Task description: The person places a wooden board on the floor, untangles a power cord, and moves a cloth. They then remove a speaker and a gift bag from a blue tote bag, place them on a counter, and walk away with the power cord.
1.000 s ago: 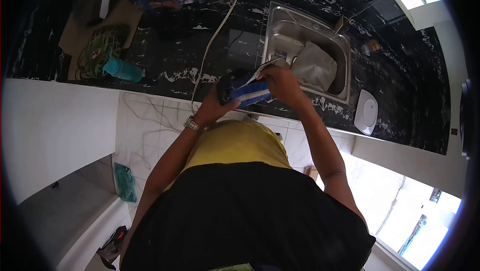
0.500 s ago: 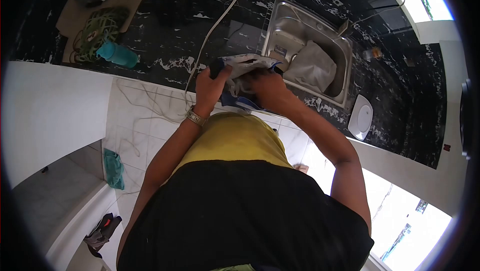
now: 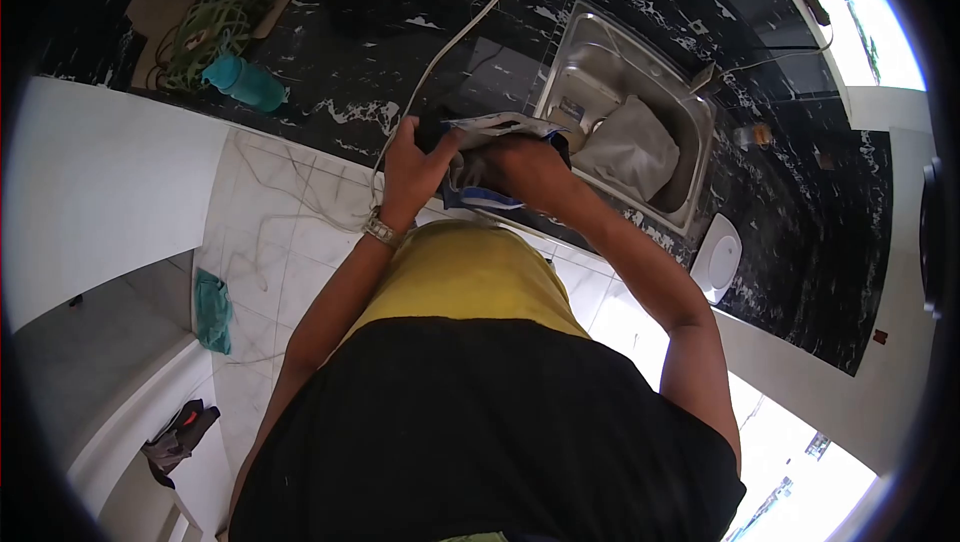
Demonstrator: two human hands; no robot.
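Observation:
Between my hands, at the counter's front edge, is a bag (image 3: 483, 194) with blue outer sides and a pale grey inner lining, its mouth spread open. My left hand (image 3: 413, 170) is closed on the bag's left rim, thumb on the near side. Something black shows beside that hand's fingers; I cannot make out what it is. My right hand (image 3: 528, 170) reaches into the bag's mouth from the right. Its fingers are hidden inside, so what they touch does not show.
A steel sink (image 3: 690, 177) holds a grey plastic bag (image 3: 636, 150). On the black marbled counter stand a white oval dish (image 3: 718, 254), a teal bottle (image 3: 245, 82) and a green woven basket (image 3: 208, 40). A pale cable (image 3: 440, 57) crosses the counter; a teal cloth (image 3: 212, 312) lies at lower left.
My right hand has pushed slightly left and further into the bag. My left hand keeps its hold on the rim. The whole view has turned a little.

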